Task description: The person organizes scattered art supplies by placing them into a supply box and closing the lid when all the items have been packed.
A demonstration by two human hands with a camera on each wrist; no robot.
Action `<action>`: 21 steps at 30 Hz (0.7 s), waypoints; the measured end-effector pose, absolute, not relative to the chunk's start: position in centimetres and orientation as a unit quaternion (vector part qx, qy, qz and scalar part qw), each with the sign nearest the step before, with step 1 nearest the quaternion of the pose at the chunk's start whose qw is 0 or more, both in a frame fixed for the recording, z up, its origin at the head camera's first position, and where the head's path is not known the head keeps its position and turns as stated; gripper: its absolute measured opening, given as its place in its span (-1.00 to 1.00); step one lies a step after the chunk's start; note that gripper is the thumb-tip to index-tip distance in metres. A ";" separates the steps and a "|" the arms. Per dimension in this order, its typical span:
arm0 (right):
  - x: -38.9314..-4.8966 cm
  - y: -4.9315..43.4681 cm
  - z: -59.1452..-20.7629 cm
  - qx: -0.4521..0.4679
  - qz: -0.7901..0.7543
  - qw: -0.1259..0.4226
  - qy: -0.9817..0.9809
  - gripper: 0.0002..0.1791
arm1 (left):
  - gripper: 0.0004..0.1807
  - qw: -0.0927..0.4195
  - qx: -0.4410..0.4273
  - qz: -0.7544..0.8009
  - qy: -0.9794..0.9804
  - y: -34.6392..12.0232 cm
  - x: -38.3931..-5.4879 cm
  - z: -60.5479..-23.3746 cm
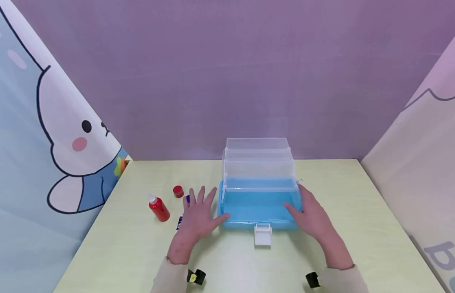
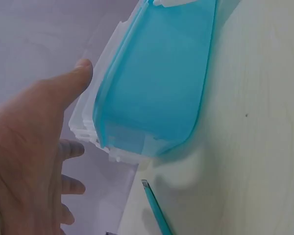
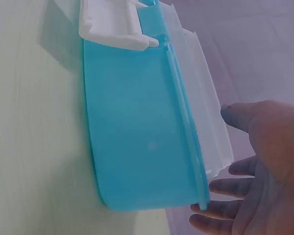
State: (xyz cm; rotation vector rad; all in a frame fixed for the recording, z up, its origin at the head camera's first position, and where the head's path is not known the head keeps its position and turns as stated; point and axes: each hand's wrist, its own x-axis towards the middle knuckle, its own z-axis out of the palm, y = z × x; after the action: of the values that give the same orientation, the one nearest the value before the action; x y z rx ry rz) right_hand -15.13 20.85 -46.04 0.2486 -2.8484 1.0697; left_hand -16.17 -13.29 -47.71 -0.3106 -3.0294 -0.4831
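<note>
The left hand (image 1: 198, 215) is spread, its fingers straight and its thumb reaching toward the near left corner of a blue box (image 1: 245, 207); the right hand (image 1: 317, 215) is spread loosely too, at the box's other end with the thumb over the rim side. Neither pinches anything, and whether either actually touches the box I cannot tell. The box sits upright on the tabletop (image 1: 359, 228) between the two hands, which flank its ends, probably because a wide, light-looking case is best steadied from both sides. Its white latch (image 1: 262, 236) hangs down between the wrists, unfastened, which fits with the clear stepped upper part (image 1: 256, 154) being raised behind, beyond the fingertips. A slim teal tool (image 2: 158, 210) lies just beside the left hand, near the box's end. Partly covered by that hand are a dark blue item (image 1: 188, 199) and a striped one (image 1: 180, 222). Farther left stand a red bottle (image 1: 159, 210) with a white nozzle and a small red container (image 1: 178, 191), presumably set aside to leave the box room.
</note>
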 end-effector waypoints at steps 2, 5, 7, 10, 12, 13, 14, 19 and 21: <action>-15.3 21.1 -46.2 0.071 0.362 0.037 -0.929 -0.16 | 0.05 0.027 -0.104 -0.167 -0.980 -13.5 -16.2 -47.8; -15.5 21.4 -46.4 0.049 0.367 0.024 -0.928 -0.17 | 0.03 0.024 -0.110 -0.182 -0.977 -13.8 -16.3 -48.1; -15.5 21.6 -46.4 0.036 0.373 0.015 -0.927 -0.18 | 0.02 0.022 -0.112 -0.193 -0.975 -13.9 -16.3 -48.3; -15.6 21.8 -46.4 0.019 0.383 0.002 -0.923 -0.20 | -0.03 0.022 -0.113 -0.217 -0.969 -13.9 -16.5 -48.6; -15.6 21.9 -46.4 0.012 0.392 -0.005 -0.920 -0.21 | -0.05 0.018 -0.110 -0.231 -0.966 -13.8 -16.6 -48.7; -15.6 22.0 -46.4 0.010 0.397 -0.007 -0.918 -0.21 | -0.06 0.017 -0.109 -0.238 -0.965 -13.8 -16.6 -48.8; -15.7 22.0 -46.4 0.009 0.401 -0.010 -0.916 -0.22 | -0.07 0.016 -0.109 -0.244 -0.964 -13.8 -16.6 -48.8; -15.8 22.3 -46.6 0.002 0.423 -0.032 -0.906 -0.22 | -0.09 0.015 -0.108 -0.292 -0.950 -13.7 -16.7 -49.2; -15.9 22.4 -46.7 -0.003 0.430 -0.041 -0.902 -0.23 | -0.11 0.017 -0.109 -0.309 -0.945 -13.6 -16.7 -49.4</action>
State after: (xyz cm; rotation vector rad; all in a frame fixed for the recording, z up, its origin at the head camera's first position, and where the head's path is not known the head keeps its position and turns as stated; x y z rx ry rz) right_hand -15.92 22.39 -46.74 -0.0104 -2.9095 1.3859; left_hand -16.70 -13.57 -49.38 -0.3384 -2.9368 -0.9597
